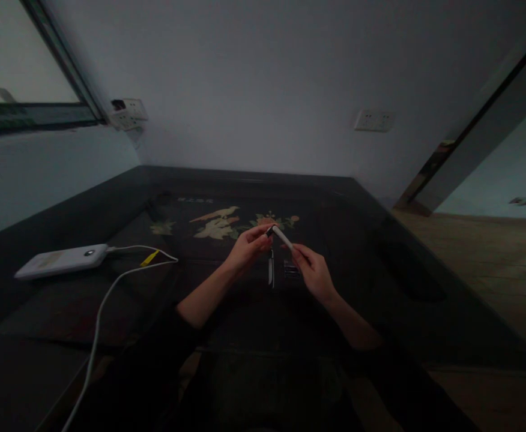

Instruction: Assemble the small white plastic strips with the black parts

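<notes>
A slim white rod (283, 237) with a dark piece at its upper end is held between my hands above the dark table; its exact kind is too small and dim to make out. My left hand (250, 247) has its fingers closed around the dark end. My right hand (313, 273) pinches the lower end of the rod between thumb and fingers. Just below, between the hands, lies a narrow white strip-like piece (271, 271). Beside it, partly behind my right hand, is a small flat pack (290, 269) with dark slim items in it.
A white power bank (62, 261) lies on the left of the table (357, 240). Its white cable (103, 309), with a yellow tag (149, 258), runs down toward me. A dark flat object (409, 273) lies at right. Wall sockets (374, 120) are behind.
</notes>
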### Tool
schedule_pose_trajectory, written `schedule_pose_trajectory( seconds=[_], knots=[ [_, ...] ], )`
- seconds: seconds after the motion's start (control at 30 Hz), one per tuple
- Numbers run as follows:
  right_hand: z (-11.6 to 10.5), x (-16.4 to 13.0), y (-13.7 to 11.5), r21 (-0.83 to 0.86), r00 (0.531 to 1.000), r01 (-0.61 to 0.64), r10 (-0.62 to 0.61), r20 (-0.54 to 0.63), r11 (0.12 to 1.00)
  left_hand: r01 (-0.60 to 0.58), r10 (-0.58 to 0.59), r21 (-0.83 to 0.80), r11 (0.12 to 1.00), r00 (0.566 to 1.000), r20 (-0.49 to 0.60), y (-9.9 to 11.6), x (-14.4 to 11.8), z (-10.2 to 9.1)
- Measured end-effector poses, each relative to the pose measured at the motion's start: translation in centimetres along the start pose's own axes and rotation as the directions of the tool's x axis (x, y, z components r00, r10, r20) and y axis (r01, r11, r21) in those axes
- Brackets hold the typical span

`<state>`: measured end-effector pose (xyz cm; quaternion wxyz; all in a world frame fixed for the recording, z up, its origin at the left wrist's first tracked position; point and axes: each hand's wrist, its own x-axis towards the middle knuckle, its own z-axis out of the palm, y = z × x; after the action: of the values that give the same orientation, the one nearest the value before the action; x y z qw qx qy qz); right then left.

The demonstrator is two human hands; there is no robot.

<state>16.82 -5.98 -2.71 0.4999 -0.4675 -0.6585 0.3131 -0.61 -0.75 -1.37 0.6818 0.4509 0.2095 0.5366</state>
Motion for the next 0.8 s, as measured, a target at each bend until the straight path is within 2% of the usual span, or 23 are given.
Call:
schedule_pose_trajectory(
  seconds=[0.27, 0.47, 0.67, 0.8],
  knots=[
    [-0.08, -0.03, -0.26, -0.066, 0.999, 0.029, -0.032, -0.043, 0.997, 0.007, -0.007, -0.016, 1.0, 1.0, 0.005, 0.01, 0.02, 0.02],
    [0.12, -0.31, -0.22, -0.047, 0.999, 0.034, -0.033, 0.021, 0.998, 0.007, -0.006, -0.034, 0.999, 1.0, 0.013, -0.14, -0.09, -0.14],
    [0.3, -0.58, -0.49, -0.033, 0.996, 0.054, -0.052, 0.074, 0.998, 0.012, -0.014, -0.068, 0.998, 0.999, -0.029, 0.07, -0.2, 0.38],
    [0.43, -0.74, -0.41, 0.005, 0.991, 0.029, -0.03, 0.131, 1.0, 0.006, -0.007, -0.078, 0.997, 1.0, -0.02, 0.11, -0.15, 0.41]
  ],
)
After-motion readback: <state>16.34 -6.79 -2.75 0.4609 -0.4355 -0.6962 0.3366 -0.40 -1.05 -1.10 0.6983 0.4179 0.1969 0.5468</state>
